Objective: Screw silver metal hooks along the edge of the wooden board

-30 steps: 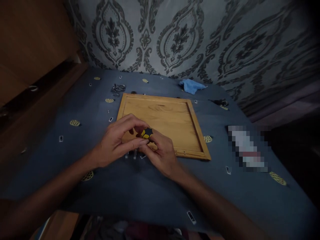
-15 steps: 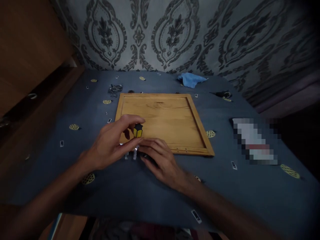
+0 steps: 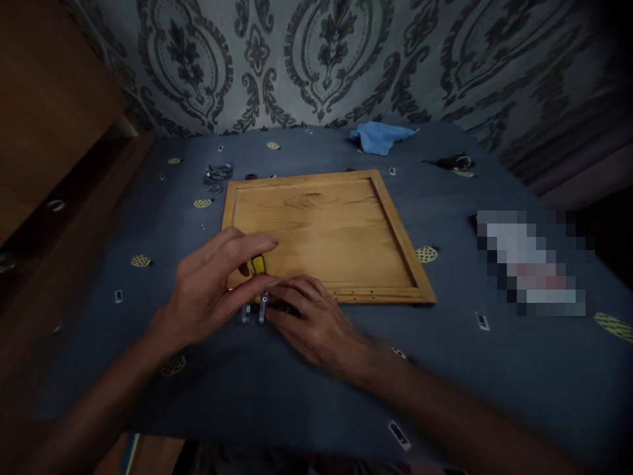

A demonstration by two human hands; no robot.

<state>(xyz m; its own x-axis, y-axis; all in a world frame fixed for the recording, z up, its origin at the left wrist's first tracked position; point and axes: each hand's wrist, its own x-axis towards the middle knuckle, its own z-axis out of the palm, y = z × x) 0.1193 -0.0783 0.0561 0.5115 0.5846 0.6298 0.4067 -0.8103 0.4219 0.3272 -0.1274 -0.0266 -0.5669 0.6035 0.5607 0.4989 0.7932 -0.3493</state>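
My left hand (image 3: 212,280) is curled around a screwdriver (image 3: 258,265) with a yellow and black handle; its shaft is hidden. It is over the near left edge of a framed wooden panel (image 3: 316,231), which lies on the cloth. Below the left thumb, metal hinge arms (image 3: 264,307) stick out from this edge toward me, one with a screw head showing. My right hand (image 3: 316,323) lies just right of the hinge arms, fingers bent and close together at the panel's edge. What sits under those fingers is dark and cannot be made out.
Metal hardware (image 3: 217,173) lies behind the panel's left corner. A blue cloth (image 3: 380,137) and a black tool-like object (image 3: 455,162) are at the back. A blurred-out flat item (image 3: 529,264) lies at the right. A wooden cabinet (image 3: 49,119) borders the left side.
The view has shifted and turned slightly. The screwdriver handle now leans more and is partly covered by the left fingers. Both hands stay at the hinge.
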